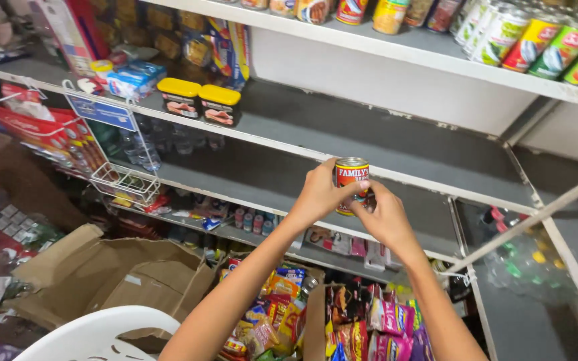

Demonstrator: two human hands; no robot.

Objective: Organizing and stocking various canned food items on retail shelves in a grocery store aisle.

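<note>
While raised side by side in front of the grey shelves, both hands close around one small red can (351, 182) with a gold top: left hand (317, 196) wrapped about the can's 9 o'clock side, fingers curled behind it and thumb laid across the front; right hand (387, 215) pinching the can's lower 3 o'clock side between thumb and fingertips, wrist bent back. Both forearms bare, rising from 6 o'clock and converging at the can, left arm slanting up from 7 o'clock, right arm from 5 o'clock. Can upright, held in the air just before the front edge of a bare grey shelf (316, 130), not resting on anything. At 10 o'clock from the can, well apart, two dark tins with yellow lids (201, 101) side by side on that same shelf, blue packets (134, 77) further along at 10 o'clock. At 1 o'clock, on the white top shelf (396, 47), a row of cans in red, green and yellow (536, 40). At 9 o'clock, a white wire rack (125, 182) hanging off a shelf edge. At 6 o'clock, below the arms, colourful snack packets (342, 321) packed together; at 8 o'clock an open cardboard box (108, 274) and the rim of a white plastic chair (95, 334)
</note>
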